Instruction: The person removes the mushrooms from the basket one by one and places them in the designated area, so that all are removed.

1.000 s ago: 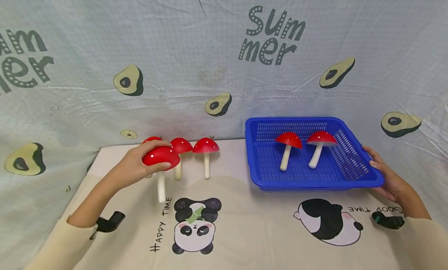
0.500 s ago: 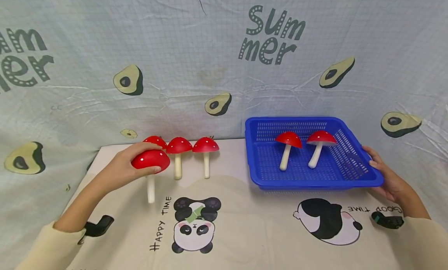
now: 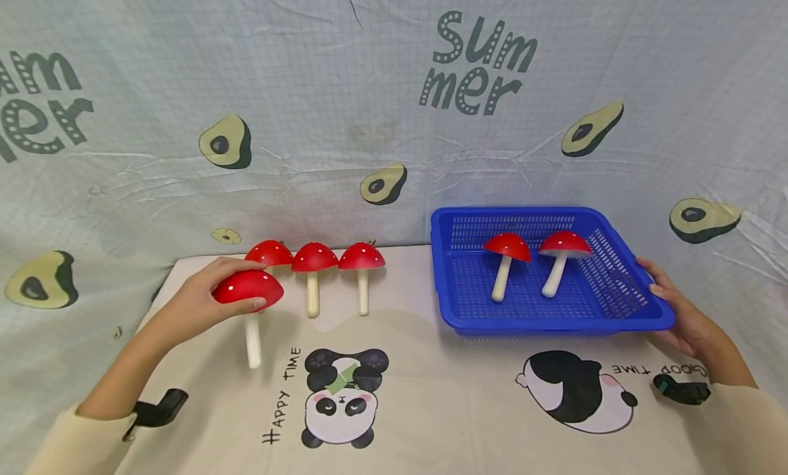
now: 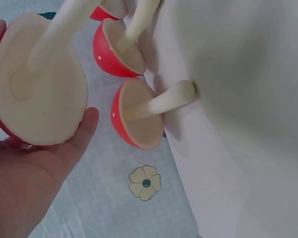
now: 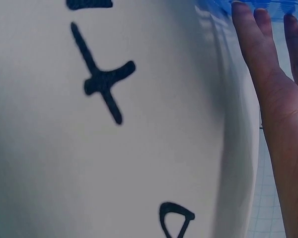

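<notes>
In the head view my left hand [image 3: 206, 293] grips a toy mushroom [image 3: 249, 288] by its red, white-dotted cap. Its pale stem points down; whether it touches the table cannot be told. The left wrist view shows the cream underside of this mushroom [image 4: 49, 99] between thumb and fingers. Just behind stand more mushrooms in a row: a left one [image 3: 269, 252] partly hidden, a middle one [image 3: 314, 257] and a right one [image 3: 362, 257]. My right hand [image 3: 686, 317] holds the right rim of a blue plastic basket [image 3: 548, 323]. Two mushrooms lean inside it, a left one [image 3: 508, 247] and a right one [image 3: 565, 244].
A cream tablecloth [image 3: 455, 406] printed with pandas and lettering covers the table. Behind it hangs a pale curtain [image 3: 295, 85] with avocado prints, close against the row and the basket. Dark wrist devices sit at the left cuff [image 3: 161, 408] and right cuff [image 3: 682, 389].
My left hand has moved left and slightly toward me with its mushroom, so the left mushroom of the row shows more. The right hand and basket have stayed in place.
</notes>
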Demonstrator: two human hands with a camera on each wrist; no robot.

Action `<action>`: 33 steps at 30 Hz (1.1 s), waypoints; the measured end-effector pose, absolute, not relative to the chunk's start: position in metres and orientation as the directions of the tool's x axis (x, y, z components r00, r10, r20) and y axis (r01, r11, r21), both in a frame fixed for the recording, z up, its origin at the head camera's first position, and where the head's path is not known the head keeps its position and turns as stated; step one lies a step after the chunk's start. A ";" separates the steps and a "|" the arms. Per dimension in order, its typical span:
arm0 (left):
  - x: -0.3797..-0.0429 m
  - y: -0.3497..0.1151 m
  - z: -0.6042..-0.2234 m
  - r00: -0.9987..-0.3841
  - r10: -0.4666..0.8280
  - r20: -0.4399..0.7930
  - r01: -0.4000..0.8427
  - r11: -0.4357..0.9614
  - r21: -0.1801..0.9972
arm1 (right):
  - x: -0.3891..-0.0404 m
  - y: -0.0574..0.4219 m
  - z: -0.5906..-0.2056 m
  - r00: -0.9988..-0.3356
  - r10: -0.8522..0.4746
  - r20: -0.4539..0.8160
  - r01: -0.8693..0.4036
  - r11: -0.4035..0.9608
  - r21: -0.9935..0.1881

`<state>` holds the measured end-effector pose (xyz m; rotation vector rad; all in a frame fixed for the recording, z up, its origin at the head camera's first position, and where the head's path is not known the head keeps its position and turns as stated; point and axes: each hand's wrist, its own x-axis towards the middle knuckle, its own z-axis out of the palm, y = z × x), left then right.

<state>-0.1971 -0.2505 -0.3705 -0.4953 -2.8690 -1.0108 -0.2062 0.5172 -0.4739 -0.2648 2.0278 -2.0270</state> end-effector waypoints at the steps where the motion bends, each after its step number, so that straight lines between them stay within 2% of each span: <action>1: -0.197 -0.252 -0.371 -0.948 0.276 0.157 0.314 0.733 0.604 | -0.206 0.517 -0.474 -0.950 -0.308 -0.055 0.056 0.006 -0.998; 13: -0.193 -0.261 -0.377 -0.978 0.203 0.054 0.192 0.758 0.624 | -0.205 0.513 -0.473 -0.958 -0.279 -0.072 0.064 0.037 -0.997; 33: -0.189 -0.269 -0.394 -0.983 0.183 0.018 0.151 0.744 0.651 | -0.206 0.515 -0.476 -0.962 -0.260 -0.078 0.073 0.031 -0.997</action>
